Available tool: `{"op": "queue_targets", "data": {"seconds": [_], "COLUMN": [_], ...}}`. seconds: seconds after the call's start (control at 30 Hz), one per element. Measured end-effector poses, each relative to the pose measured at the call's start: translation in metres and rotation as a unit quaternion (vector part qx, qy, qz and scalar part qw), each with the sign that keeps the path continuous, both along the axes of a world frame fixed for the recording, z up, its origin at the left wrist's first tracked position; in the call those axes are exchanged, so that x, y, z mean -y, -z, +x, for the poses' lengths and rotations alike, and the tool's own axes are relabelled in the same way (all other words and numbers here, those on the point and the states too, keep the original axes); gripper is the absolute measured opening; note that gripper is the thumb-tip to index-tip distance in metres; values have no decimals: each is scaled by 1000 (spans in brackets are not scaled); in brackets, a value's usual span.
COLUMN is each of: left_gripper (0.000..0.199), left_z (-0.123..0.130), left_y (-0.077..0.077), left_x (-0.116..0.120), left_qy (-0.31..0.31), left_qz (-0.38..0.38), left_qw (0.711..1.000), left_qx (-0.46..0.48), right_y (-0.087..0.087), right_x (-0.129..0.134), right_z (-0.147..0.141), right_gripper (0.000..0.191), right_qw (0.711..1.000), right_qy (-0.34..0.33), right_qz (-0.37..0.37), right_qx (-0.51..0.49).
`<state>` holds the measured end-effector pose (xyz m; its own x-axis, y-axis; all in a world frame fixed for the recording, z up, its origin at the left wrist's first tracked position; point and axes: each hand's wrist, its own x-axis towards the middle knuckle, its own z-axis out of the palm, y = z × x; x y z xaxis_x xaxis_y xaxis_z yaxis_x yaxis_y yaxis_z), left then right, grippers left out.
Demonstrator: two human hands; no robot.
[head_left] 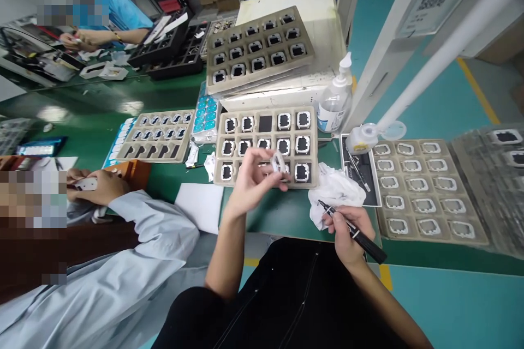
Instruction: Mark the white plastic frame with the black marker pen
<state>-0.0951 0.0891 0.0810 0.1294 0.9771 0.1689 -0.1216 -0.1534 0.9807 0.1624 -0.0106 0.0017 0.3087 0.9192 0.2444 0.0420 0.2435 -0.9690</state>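
Observation:
Pinched between the fingers of my left hand (254, 179) is a small white ring-shaped frame (278, 162), tilted on edge above a beige compartment tray (314, 144). Most pockets of that tray hold similar silver-white frames with dark middles; one pocket in the back row shows only its dark bottom. My right hand (351, 232) grips a black marker pen (366, 244), its uncapped tip pointing up and left. Under the pen tip lies a crumpled white cloth (335, 193). My left fingers hide part of the tray's front rows.
A pump bottle (333, 106) and a small white bottle (362, 139) stand beyond the cloth. Another tray of frames (423, 182) lies right; stacked trays (262, 73) rest on a box behind. Co-workers sit left and far left. A white foam sheet (200, 207) lies left.

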Motion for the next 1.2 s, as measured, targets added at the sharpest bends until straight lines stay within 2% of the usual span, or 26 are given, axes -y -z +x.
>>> {"op": "queue_targets", "data": {"seconds": [0.07,0.13,0.23,0.3,0.37,0.43,0.5,0.57,0.67,0.73,0.9,1.07,1.2], "left_gripper": [60,61,68,75,72,59,48,48,59,65,64,49,44], "left_z": [19,38,60,67,68,67,64,62,60,60,62,65,66], "left_y": [16,33,52,61,66,69,71,74,77,78,77,76,76], "left_x": [28,50,70,79,85,90,94,96,96,94,91,95,97], "left_qy": [-16,-29,-60,-95,-131,-155,-155,-123,-48,-29,-71,-114,-128], "left_qz": [-37,-81,-159,-184,-172,-131,-86,-74,-108,-122,-96,-42,-9], "left_qw": [994,980,952,940,944,960,976,986,991,991,993,992,988], "left_qx": [105,182,253,270,249,192,127,81,56,52,14,-35,-89], "right_y": [-3,-5,-4,-2,-1,-1,-2,-4,-7,-9,-18,-27,-27], "right_x": [-1,-1,-1,0,2,3,4,3,2,0,-7,-16,-23], "right_z": [-2,-4,-5,-5,-6,-6,-7,-9,-11,-12,-15,-24,-30], "right_gripper": [13,13,16,17,15,14,15,16,15,17,15,19,17], "right_qw": [1000,1000,999,999,999,999,998,998,998,997,992,992,990], "right_qy": [4,6,13,17,21,23,18,8,-12,-28,-71,-104,-100], "right_qz": [9,20,30,29,25,21,19,24,45,64,78,43,73], "right_qx": [-12,-21,-29,-32,-37,-45,-53,-55,-41,-20,65,61,68]}}
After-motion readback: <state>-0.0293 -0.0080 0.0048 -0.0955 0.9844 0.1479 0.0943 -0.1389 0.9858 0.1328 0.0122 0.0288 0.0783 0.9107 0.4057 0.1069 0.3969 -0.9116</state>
